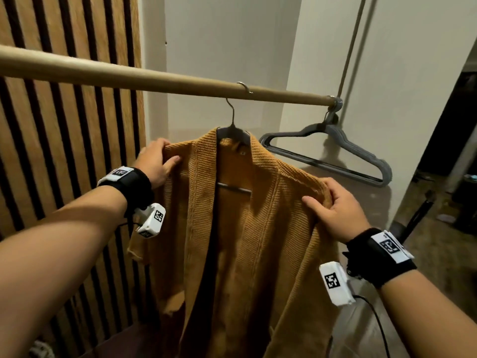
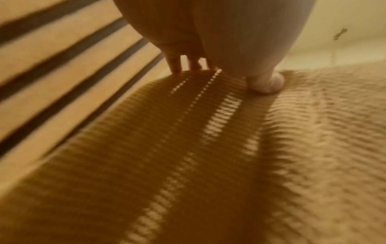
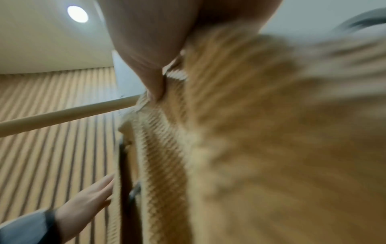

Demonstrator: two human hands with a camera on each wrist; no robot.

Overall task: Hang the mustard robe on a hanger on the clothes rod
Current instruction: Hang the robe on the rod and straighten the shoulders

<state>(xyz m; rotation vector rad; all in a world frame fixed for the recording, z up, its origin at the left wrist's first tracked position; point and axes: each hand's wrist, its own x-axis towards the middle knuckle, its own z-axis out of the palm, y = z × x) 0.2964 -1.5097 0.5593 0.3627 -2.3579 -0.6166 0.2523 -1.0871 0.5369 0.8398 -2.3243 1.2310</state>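
Nearest in, both shoulders of the mustard robe point(image 1: 232, 215) are being held: the left hand point(image 1: 154, 161) is curled over the left shoulder with the thumb pressed on the front, and the right hand point(image 1: 333, 208) is pinched on a fold at the right shoulder. The robe is already draped on its hanger point(image 1: 233, 127). Further back, the hook looks to be just under the clothes rod point(image 1: 154, 77), so hooking on is probably what's left. Spare grey hangers point(image 1: 333, 148) are hung at the rod's far end.
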